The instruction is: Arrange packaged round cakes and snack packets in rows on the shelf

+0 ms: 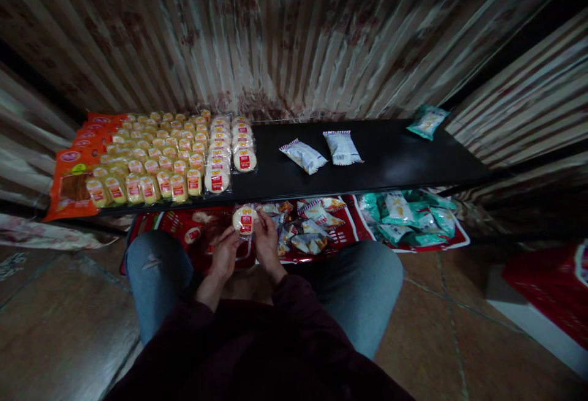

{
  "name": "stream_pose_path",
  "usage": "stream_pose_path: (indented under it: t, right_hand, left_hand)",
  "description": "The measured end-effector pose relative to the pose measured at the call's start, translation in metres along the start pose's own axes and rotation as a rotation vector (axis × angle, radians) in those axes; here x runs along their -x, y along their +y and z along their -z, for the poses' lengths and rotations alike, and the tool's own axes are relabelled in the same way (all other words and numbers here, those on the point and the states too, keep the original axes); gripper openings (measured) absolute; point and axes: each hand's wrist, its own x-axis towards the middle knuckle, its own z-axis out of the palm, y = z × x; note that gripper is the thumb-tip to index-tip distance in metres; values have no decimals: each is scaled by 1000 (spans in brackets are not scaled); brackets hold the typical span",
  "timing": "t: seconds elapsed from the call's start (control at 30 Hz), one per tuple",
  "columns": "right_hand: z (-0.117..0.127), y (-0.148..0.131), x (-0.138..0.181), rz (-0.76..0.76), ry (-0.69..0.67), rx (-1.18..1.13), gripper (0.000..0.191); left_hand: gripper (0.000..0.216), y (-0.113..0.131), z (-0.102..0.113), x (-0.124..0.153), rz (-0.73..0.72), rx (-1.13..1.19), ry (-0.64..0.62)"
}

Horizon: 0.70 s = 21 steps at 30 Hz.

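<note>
Both my hands hold one round snack packet (244, 219) with a red label, just below the front edge of the low black table (390, 162). My left hand (225, 253) grips its lower left side, fingers curled. My right hand (267, 240) pinches its right edge. On the table's left, several rows of small yellow packets (151, 162) lie beside two columns of round packets (229, 150) of the same kind. Two white packets (321, 151) lie near the table's middle.
A teal packet (427, 120) sits at the table's far right corner. Under the table, red bags hold mixed white packets (305, 226) and teal packets (408, 214). Orange bags (73, 174) lie at the left end. Striped curtains hang behind. My knees flank my hands.
</note>
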Motion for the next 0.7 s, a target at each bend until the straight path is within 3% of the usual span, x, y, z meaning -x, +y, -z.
stream_pose_path:
  t: [0.2, 0.4, 0.7]
  right_hand:
    - [4, 1, 1, 33, 27, 54, 42]
    - [6, -1, -2, 54, 31, 72, 39]
    - [5, -8, -1, 37, 40, -7, 39]
  left_hand:
    - [34, -6, -4, -1, -45, -71, 31]
    - [73, -6, -11, 2, -151, -244, 36]
    - [68, -4, -20, 4, -175, -363, 67]
